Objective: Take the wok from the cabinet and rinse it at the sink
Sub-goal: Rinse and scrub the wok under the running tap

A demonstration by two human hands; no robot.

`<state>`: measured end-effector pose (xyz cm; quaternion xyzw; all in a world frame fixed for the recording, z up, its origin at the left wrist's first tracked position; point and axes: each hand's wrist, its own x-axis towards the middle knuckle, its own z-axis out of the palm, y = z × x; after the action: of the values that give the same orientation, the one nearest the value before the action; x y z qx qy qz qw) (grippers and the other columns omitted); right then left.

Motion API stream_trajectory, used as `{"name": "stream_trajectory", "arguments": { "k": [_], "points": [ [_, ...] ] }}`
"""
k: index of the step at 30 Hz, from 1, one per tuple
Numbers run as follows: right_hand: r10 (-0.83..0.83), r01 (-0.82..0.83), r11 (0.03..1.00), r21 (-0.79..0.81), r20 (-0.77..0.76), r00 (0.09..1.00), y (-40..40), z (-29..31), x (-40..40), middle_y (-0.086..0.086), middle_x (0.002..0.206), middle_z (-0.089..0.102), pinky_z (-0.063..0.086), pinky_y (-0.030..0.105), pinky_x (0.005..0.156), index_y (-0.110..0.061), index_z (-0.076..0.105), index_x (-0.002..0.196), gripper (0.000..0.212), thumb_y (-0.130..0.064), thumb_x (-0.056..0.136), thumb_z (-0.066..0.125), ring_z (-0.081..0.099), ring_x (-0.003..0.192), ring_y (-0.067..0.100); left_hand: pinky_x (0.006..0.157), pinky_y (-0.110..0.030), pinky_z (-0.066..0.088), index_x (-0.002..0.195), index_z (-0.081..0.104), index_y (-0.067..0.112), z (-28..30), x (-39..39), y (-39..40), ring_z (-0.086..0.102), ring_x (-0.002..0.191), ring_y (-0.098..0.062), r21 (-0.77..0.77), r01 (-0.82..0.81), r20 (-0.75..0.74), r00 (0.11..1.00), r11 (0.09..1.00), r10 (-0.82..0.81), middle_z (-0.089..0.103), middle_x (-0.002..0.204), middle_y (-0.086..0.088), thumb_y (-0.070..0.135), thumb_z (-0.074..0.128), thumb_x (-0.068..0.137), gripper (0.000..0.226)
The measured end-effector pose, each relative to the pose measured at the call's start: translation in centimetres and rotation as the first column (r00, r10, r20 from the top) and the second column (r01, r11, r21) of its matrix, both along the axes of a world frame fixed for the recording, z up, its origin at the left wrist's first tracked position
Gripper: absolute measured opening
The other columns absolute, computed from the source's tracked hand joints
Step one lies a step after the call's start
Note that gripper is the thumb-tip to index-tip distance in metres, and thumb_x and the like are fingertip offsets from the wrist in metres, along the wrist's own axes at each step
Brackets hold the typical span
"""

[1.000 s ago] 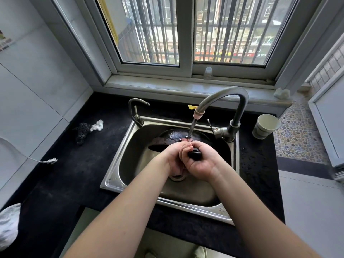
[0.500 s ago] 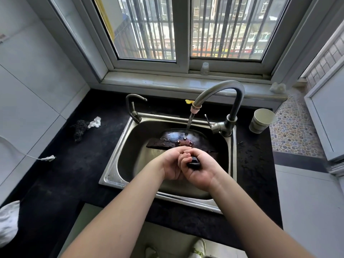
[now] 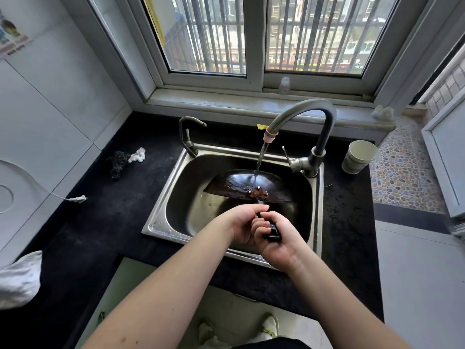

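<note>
Daylight from window (image 3: pixel 254 36), dim counter, perhaps fisheye-bent edges

A single head-worn wide-angle camera gave the only view. It sat above and in front of the sink (image 3: pixel 161 224), looking forward and steeply down over the near edge of the black worktop (image 3: pixel 105 222). The sink lay close, at mid-frame, both forearms running up from the bottom edge toward it. Beyond the sink the view took in the barred window (image 3: pixel 254 39); lines bowed toward the frame edges.
</note>
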<state>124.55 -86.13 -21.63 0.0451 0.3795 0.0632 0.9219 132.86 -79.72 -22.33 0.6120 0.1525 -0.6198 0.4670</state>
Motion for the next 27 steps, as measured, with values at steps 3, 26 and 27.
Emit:
{"name": "stream_trajectory", "arguments": {
  "k": [3,26,27],
  "points": [
    [-0.049,0.049,0.999,0.019,0.006,0.999,0.0,0.2,0.1,0.003,0.055,0.042,0.034,0.015,0.027,-0.004,0.051,0.069,0.028,-0.008,0.093,0.038,0.043,0.032,0.009,0.033,-0.009,0.039,0.05,0.039,0.016,-0.1,0.0,-0.4,0.043,0.024,-0.004,0.04,0.007,0.047,0.999,0.999,-0.009,0.039,0.029,0.007,0.04,0.052,0.094,0.052],
    [-0.118,0.112,0.989,0.095,0.066,0.991,-2.4,0.9,1.0,0.005,0.054,0.047,0.042,0.019,0.031,-0.003,0.052,0.067,0.012,-0.001,0.076,0.046,0.05,0.036,0.013,0.056,-0.015,0.039,0.042,0.051,0.017,0.2,1.8,-3.4,0.052,0.035,-0.004,0.048,0.146,0.11,0.982,0.988,-0.15,0.053,0.039,0.007,0.034,0.051,0.093,0.054],
    [-0.108,0.102,0.991,0.085,0.064,0.992,-2.4,1.0,1.0,0.005,0.053,0.047,0.042,0.019,0.031,-0.002,0.052,0.065,0.013,0.0,0.076,0.046,0.05,0.036,0.013,0.055,-0.015,0.04,0.041,0.051,0.016,0.2,1.8,-3.3,0.052,0.035,-0.004,0.049,0.148,0.104,0.983,0.988,-0.153,0.053,0.039,0.007,0.034,0.051,0.092,0.055]
  ]
}}
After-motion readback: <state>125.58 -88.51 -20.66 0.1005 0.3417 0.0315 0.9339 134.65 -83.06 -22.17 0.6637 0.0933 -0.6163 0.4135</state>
